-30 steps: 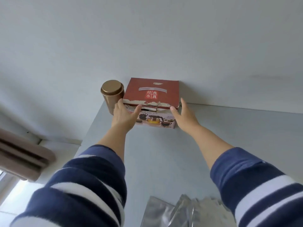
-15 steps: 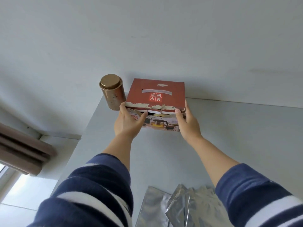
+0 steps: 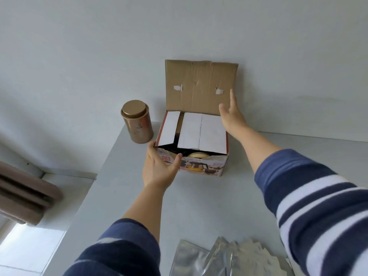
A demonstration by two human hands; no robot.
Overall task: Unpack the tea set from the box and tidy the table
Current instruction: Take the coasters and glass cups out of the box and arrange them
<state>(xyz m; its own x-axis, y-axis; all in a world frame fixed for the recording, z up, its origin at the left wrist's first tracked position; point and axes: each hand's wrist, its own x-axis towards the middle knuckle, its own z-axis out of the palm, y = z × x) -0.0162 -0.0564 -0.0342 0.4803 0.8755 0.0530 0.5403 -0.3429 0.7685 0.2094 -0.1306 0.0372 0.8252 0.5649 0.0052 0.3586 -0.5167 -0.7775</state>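
We had the red printed cardboard tea-set box point(image 3: 207, 166) standing at the far end of the pale grey table point(image 3: 199, 206), against the white wall point(image 3: 179, 36), its plain brown lid flap point(image 3: 199, 86) swung up and leaning back. Our left hand point(image 3: 159, 170) lay spread against the box's near-left corner, thumb on the printed front and fingers round the side, bracing it, not clenched. Our right hand point(image 3: 232, 114) was flat and unclenched with nothing in it, its fingertips at or just short of the flap's right part; we could not tell whether they touched. What the coming move turned on, as we judged it, was that the contents lay directly below and a little to the left of that right hand, under the white inner cardboard flaps point(image 3: 201, 130), and just beyond the left hand's fingertips. The box's long axis ran left to right across both hands, so the opening was about equally near each, though the right hand stood above it and seemed better placed to reach in. Something round and yellowish point(image 3: 198, 155) showed in the dark gap at the front; we could not say what. By count: one box, one raised lid flap, two white inner flaps, one bronze cylindrical metal tin point(image 3: 137, 121) just left of the box beyond the left hand, and several silver foil pouches point(image 3: 229, 257) well short of both hands, too overlapped to number.
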